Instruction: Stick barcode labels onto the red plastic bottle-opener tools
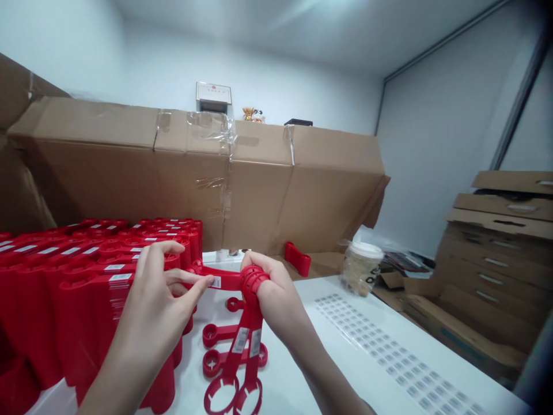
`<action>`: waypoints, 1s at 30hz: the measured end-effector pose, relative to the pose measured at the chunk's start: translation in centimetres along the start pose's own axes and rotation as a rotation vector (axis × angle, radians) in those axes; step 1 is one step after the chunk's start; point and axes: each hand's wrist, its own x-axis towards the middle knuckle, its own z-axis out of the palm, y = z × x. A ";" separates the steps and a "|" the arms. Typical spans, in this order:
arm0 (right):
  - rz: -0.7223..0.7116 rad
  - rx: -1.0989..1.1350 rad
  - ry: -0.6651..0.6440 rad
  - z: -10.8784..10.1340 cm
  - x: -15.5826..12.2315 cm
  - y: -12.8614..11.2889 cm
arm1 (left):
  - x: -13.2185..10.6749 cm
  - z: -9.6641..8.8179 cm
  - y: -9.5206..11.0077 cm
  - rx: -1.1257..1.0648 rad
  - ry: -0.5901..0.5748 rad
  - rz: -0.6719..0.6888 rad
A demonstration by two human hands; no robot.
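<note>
Cardboard (268, 196) backs a white worktop (280, 386). Above it, the right hand (279, 282) has its grip closed round red parts (251, 314); the left hand (158, 300) pinches one at its label (217, 282).

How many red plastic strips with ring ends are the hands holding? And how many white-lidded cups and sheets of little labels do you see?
Held red plastic strips with ring ends: 3
White-lidded cups: 1
Sheets of little labels: 1
Total: 5
</note>
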 end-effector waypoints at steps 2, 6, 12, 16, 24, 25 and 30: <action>-0.004 -0.013 0.014 0.1 0.5 0.4 | 0.4 0.1 -0.5 0.167 0.081 0.066; 0.013 0.049 0.037 -0.4 0.9 0.2 | 0.8 0.0 -0.9 0.481 0.186 0.184; -0.046 0.099 0.039 -0.2 0.2 -0.3 | -0.1 0.0 -0.1 0.333 0.143 0.218; -0.043 0.068 0.046 0.3 0.2 0.1 | 0.4 -0.5 0.1 0.282 0.026 0.098; 0.082 0.036 -0.045 -1.9 2.2 0.7 | 2.5 -3.1 -0.4 -0.234 -0.346 -0.134; 0.089 0.035 -0.042 -2.2 2.4 0.9 | 2.7 -3.5 -0.6 -0.304 -0.355 -0.172; 0.069 0.050 -0.057 -2.7 2.8 1.2 | 2.9 -4.4 -1.0 -0.403 -0.364 -0.301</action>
